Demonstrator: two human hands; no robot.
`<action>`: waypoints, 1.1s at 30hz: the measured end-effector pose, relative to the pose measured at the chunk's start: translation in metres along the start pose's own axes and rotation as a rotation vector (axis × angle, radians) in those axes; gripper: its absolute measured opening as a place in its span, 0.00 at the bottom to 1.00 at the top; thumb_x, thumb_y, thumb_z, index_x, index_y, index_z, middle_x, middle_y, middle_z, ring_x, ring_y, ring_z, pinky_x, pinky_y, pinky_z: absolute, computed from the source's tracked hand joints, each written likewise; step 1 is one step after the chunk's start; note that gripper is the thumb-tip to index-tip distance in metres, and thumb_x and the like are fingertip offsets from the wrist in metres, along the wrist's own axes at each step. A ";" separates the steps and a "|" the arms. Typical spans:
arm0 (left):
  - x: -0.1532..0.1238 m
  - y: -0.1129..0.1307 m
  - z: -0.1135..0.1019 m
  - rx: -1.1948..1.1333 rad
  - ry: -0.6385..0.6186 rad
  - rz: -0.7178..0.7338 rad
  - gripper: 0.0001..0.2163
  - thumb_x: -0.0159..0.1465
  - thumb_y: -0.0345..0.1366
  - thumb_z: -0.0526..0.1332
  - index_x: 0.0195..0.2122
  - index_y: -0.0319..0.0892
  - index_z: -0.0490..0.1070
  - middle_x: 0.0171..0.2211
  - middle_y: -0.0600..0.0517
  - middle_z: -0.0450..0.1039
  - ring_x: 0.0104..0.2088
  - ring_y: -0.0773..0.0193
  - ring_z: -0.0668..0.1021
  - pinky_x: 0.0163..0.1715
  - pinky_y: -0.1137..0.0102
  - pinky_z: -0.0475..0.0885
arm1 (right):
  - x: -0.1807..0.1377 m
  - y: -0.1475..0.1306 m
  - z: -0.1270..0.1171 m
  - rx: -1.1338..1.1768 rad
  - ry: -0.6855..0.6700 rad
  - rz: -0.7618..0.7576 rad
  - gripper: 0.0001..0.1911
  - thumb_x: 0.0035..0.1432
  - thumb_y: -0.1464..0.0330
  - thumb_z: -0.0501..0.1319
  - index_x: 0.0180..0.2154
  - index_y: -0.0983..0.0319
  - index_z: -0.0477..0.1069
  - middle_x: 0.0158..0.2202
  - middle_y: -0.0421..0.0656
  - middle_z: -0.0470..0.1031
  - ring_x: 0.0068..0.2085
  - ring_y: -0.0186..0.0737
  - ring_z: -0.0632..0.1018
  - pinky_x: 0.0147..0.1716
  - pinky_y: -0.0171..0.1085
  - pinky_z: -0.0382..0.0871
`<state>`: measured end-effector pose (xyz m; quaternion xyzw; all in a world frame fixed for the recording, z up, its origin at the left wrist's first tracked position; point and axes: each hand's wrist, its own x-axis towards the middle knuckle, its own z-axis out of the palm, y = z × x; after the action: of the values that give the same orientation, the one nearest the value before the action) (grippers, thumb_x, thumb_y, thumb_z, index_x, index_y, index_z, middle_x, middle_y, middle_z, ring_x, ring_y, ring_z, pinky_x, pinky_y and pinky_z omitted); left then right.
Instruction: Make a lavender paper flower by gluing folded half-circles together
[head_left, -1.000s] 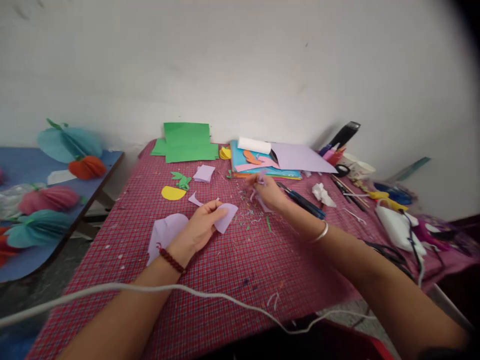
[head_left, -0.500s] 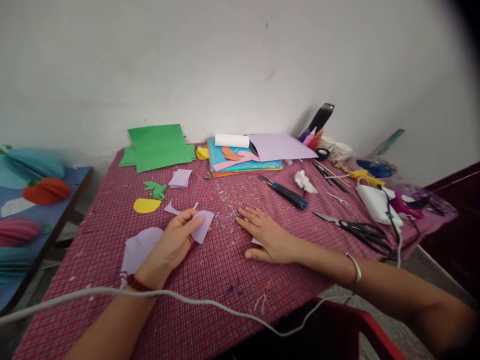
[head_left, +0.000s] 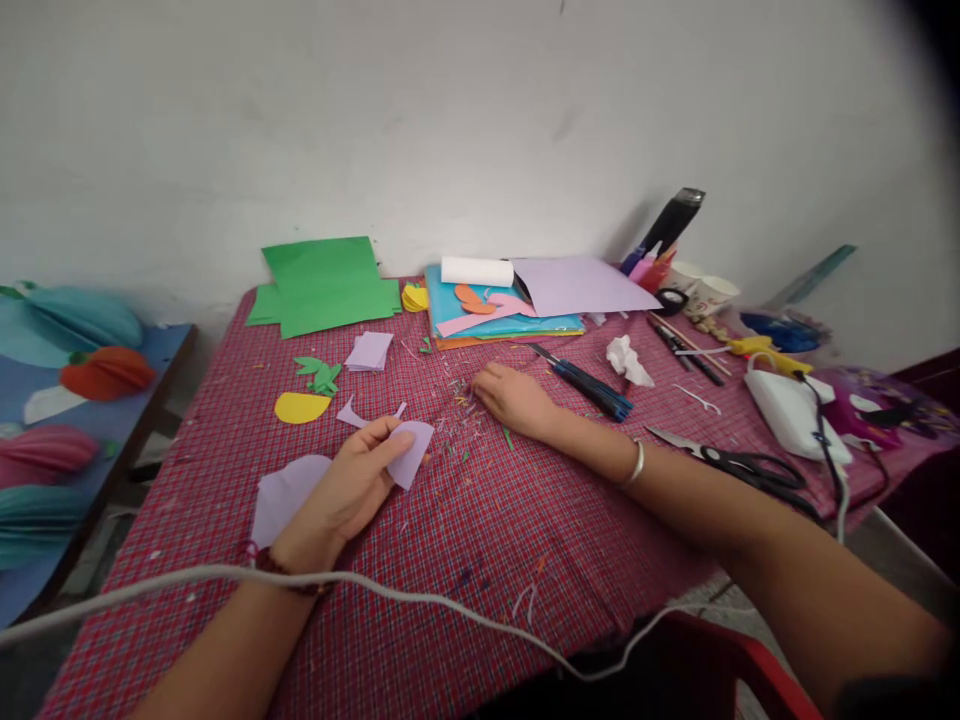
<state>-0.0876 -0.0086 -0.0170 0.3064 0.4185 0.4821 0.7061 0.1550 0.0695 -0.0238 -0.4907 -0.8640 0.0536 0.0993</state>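
Note:
My left hand pinches a small lilac paper piece between thumb and fingers, above the red checked cloth. My right hand rests on the table with its fingers curled together over small paper scraps; its fingertips press into them. Beneath my left wrist lies a larger lilac paper piece, partly hidden. Beyond that hand are a curved lilac offcut, a yellow paper shape, green paper cutouts and a small stack of lilac paper.
A utility knife, crumpled white paper and black-handled scissors lie to the right, near a white power strip. Green sheets and a blue packet sit by the wall. A white cable crosses in front.
My right hand has moved away from me, and its spread fingers have curled in among the scraps. My left hand keeps its pinch on the lilac paper. The view has shifted slightly.

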 end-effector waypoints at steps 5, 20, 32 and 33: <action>0.004 -0.002 0.000 0.004 -0.057 -0.010 0.13 0.48 0.37 0.76 0.28 0.39 0.75 0.28 0.53 0.76 0.28 0.70 0.77 0.32 0.75 0.74 | 0.033 0.019 -0.014 0.010 0.015 0.132 0.14 0.70 0.69 0.48 0.41 0.65 0.71 0.37 0.47 0.78 0.36 0.39 0.75 0.37 0.35 0.63; 0.008 -0.007 0.002 -0.019 -0.102 0.010 0.17 0.44 0.41 0.77 0.27 0.38 0.73 0.25 0.54 0.72 0.26 0.71 0.72 0.28 0.74 0.68 | 0.131 -0.044 0.003 0.001 0.035 0.154 0.21 0.73 0.63 0.44 0.41 0.67 0.72 0.42 0.54 0.79 0.44 0.43 0.79 0.43 0.38 0.67; 0.009 -0.007 0.001 0.012 -0.136 0.053 0.17 0.45 0.41 0.76 0.26 0.39 0.70 0.24 0.54 0.71 0.25 0.70 0.73 0.27 0.74 0.66 | 0.135 -0.047 0.004 0.173 0.004 0.185 0.14 0.66 0.67 0.58 0.50 0.66 0.70 0.45 0.46 0.76 0.42 0.38 0.78 0.42 0.40 0.74; 0.008 -0.007 0.000 0.015 -0.133 0.055 0.17 0.46 0.41 0.75 0.26 0.39 0.70 0.25 0.54 0.72 0.25 0.70 0.73 0.27 0.74 0.67 | 0.125 -0.042 -0.001 0.199 0.000 0.189 0.13 0.66 0.70 0.56 0.50 0.67 0.70 0.42 0.46 0.76 0.39 0.37 0.78 0.39 0.37 0.73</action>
<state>-0.0828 -0.0032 -0.0250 0.3543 0.3655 0.4768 0.7166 0.0576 0.1547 0.0002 -0.5578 -0.8043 0.1480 0.1420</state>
